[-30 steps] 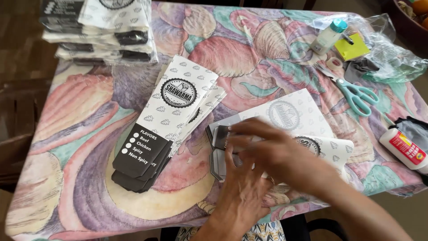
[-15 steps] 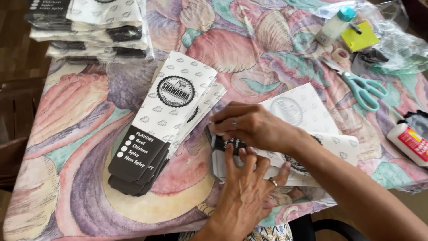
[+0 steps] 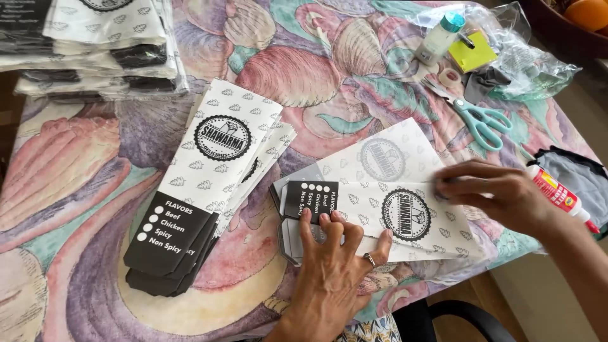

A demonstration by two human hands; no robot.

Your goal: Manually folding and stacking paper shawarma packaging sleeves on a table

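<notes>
A flat black-and-white printed paper sleeve (image 3: 392, 212) lies across the near middle of the table, on top of another unfolded one (image 3: 386, 152). My left hand (image 3: 335, 266) presses flat on its near edge beside the black end panel, fingers spread, a ring on one finger. My right hand (image 3: 500, 196) rests on the sleeve's right end, fingers bent over its edge. To the left lies a small pile of finished sleeves (image 3: 209, 183), black ends toward me.
Stacks of sleeves (image 3: 95, 44) sit at the far left. Teal scissors (image 3: 481, 120), a tape roll (image 3: 449, 77), a small bottle (image 3: 440, 39), yellow notes (image 3: 472, 54) and plastic bags (image 3: 525, 57) lie far right. A glue tube (image 3: 560, 196) lies by the right edge.
My right hand has slid from the sleeve's black left end across to its right end. My left hand has moved up onto the sleeve's near edge.
</notes>
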